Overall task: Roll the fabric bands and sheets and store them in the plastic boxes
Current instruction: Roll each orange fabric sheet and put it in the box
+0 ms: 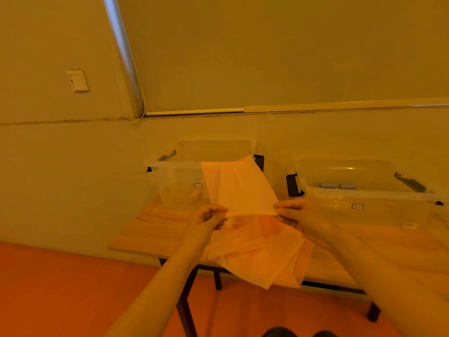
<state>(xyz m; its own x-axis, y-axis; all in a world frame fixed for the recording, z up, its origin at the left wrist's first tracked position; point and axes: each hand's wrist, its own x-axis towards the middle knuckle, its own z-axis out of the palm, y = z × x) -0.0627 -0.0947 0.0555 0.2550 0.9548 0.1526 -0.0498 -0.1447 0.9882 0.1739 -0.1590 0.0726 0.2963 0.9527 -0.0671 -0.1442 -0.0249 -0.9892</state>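
Observation:
A pale fabric sheet (240, 186) is stretched in the air between my hands, its far end draped over the rim of the left clear plastic box (175, 176). My left hand (209, 218) pinches the sheet's near left corner and my right hand (297, 211) pinches the near right corner. Beneath my hands a loose pile of more fabric sheets (260, 254) lies on the wooden table (155, 232) and hangs over its front edge. The right clear plastic box (364, 198) holds two small grey-blue rolls (337, 185).
Both boxes stand side by side at the back of the table, against the wall, with dark latches on their ends. The table has dark metal legs (184, 297) on an orange floor. A wall switch (77, 80) and a blind cord (138, 93) are at the upper left.

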